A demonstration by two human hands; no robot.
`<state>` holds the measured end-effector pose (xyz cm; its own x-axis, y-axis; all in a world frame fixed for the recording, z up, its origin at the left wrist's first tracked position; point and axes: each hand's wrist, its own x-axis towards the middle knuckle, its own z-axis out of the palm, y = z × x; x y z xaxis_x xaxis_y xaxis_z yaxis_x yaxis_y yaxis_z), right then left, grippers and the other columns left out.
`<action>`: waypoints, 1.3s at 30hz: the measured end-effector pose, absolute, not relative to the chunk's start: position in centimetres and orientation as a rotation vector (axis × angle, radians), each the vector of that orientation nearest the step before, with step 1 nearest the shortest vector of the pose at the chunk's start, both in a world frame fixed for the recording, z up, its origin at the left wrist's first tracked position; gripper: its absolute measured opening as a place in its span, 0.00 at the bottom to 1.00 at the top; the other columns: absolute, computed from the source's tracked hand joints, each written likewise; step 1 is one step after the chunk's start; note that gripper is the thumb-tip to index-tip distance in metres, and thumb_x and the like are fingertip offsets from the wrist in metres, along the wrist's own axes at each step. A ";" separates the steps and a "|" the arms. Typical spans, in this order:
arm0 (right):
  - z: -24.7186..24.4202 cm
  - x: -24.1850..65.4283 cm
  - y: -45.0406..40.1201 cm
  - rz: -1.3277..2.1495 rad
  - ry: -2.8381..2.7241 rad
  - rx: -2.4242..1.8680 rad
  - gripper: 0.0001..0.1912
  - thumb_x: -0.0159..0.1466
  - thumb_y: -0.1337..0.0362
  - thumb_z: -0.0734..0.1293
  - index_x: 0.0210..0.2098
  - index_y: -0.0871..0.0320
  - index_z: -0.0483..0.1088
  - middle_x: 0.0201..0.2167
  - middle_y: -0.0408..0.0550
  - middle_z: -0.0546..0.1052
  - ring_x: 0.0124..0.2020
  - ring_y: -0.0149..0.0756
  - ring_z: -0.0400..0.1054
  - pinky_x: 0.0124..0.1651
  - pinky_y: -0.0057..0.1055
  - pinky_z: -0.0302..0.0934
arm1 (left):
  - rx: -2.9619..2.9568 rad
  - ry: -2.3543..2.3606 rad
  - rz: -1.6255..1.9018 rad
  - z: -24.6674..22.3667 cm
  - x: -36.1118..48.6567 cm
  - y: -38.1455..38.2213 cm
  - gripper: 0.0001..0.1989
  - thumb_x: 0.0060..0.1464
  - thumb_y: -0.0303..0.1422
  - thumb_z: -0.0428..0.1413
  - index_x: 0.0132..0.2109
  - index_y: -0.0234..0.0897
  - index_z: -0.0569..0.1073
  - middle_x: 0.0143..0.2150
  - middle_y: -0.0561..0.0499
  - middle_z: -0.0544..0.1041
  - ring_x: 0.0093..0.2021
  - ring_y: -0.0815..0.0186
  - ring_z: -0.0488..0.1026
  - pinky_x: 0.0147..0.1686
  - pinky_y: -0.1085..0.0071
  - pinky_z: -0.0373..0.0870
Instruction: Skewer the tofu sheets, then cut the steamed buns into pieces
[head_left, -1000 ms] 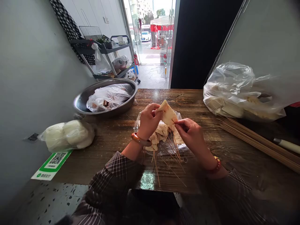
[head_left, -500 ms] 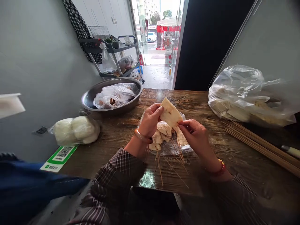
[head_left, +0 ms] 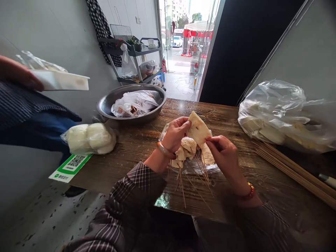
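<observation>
A flat, pale yellow square, looking like a tofu sheet [head_left: 198, 127], is held up over the table. My left hand [head_left: 177, 134] grips its left edge between thumb and fingers. My right hand [head_left: 223, 148] pinches its lower right corner; whether a skewer is also in those fingers I cannot tell. Below lie folded pieces of similar sheet [head_left: 187, 144] on clear plastic wrap, partly hidden by my hands. Thin wooden skewers [head_left: 183, 190] stick out of them toward me.
At left, a person's hand [head_left: 22, 75] carries a white tray [head_left: 65, 81]. A steel basin [head_left: 103, 113] with plastic bags stands behind a bag of white rounds [head_left: 90, 138] and a QR card [head_left: 61, 175]. To the right are a large plastic bag [head_left: 278, 105] and a bundle of skewers [head_left: 291, 166].
The view has swung slightly left. Another person has moved further into view at the left with the white tray. Both my hands keep the same hold on the tofu sheet.
</observation>
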<state>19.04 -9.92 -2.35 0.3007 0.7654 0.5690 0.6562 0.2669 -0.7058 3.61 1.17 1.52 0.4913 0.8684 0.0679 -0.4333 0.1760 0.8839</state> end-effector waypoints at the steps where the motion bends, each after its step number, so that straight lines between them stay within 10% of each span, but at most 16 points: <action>1: -2.4 19.0 -9.9 0.123 -1.397 -1.443 0.07 0.64 0.59 0.68 0.35 0.55 0.75 0.32 0.45 0.78 0.31 0.35 0.69 0.35 0.32 0.63 | 1.014 0.520 0.982 1.6 3.6 1.1 0.17 0.41 0.37 0.69 0.36 0.32 0.76 0.30 0.53 0.75 0.29 0.72 0.70 0.30 0.75 0.69; 39: -2.7 18.6 -10.1 0.452 -1.426 -1.444 0.12 0.63 0.54 0.69 0.39 0.55 0.79 0.31 0.46 0.82 0.28 0.35 0.74 0.32 0.33 0.68 | 0.881 0.350 0.995 2.4 3.1 1.3 0.20 0.47 0.35 0.67 0.46 0.33 0.75 0.47 0.41 0.80 0.45 0.59 0.79 0.45 0.64 0.75</action>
<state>18.59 -10.15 -2.71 0.2307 0.8978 0.3752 0.5181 0.2130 -0.8284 3.08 1.34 2.39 0.5261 0.8415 0.1232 -0.5784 0.2479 0.7772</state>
